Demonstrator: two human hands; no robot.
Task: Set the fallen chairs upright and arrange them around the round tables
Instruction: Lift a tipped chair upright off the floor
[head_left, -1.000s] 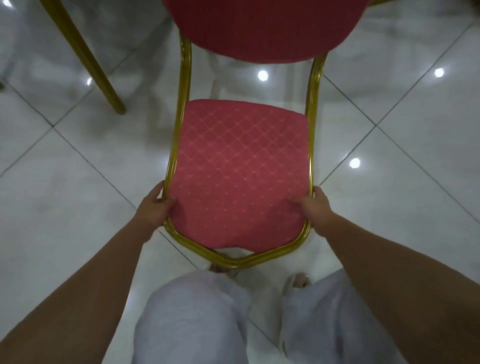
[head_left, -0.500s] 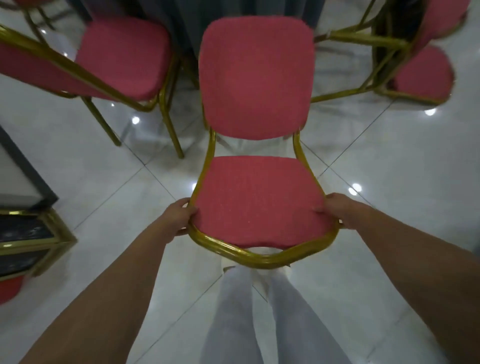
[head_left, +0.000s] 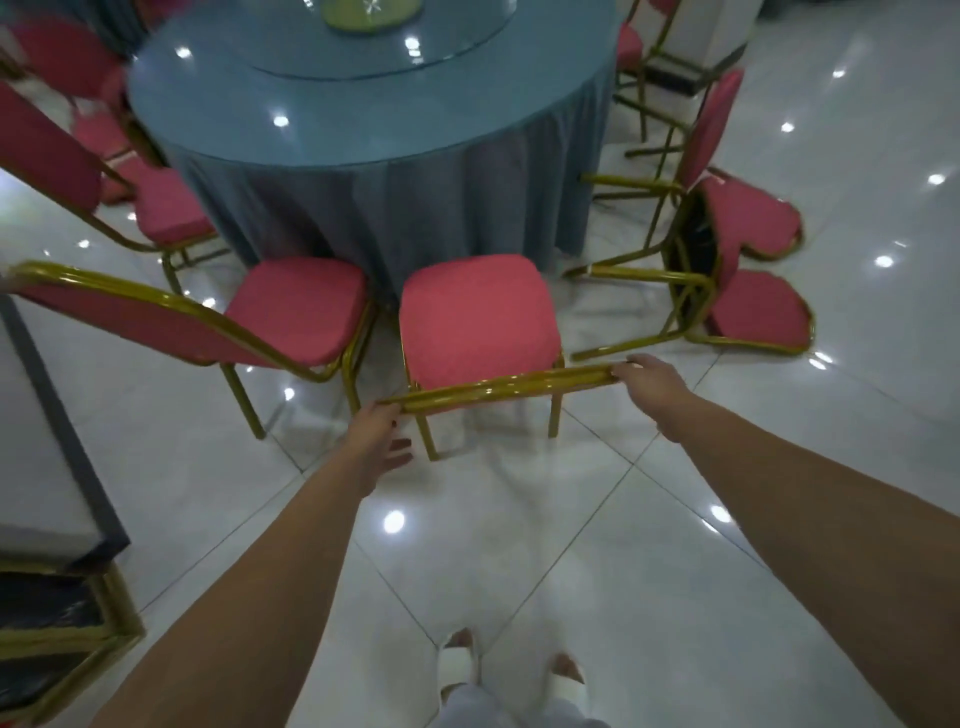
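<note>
Chair now turned seat-first to the table; hands shifted from seat edge to backrest rail.

Nearest: both arms are stretched forward, almost straight. The left hand is laid at the left end of the top rail with fingers loosely bent; whether that grip is closed cannot be told. The right hand is wrapped over the right end, grip closed on the rail. A second ago the seat's sides were held with the backrest facing away. The chair has since been swung round and stood at the table's near side, legs apparently on the floor, seat front just short of the cloth skirt, beside an upright neighbour chair. Placement is judged nearly done. Right of the table, fallen chairs are still to be righted.
</note>
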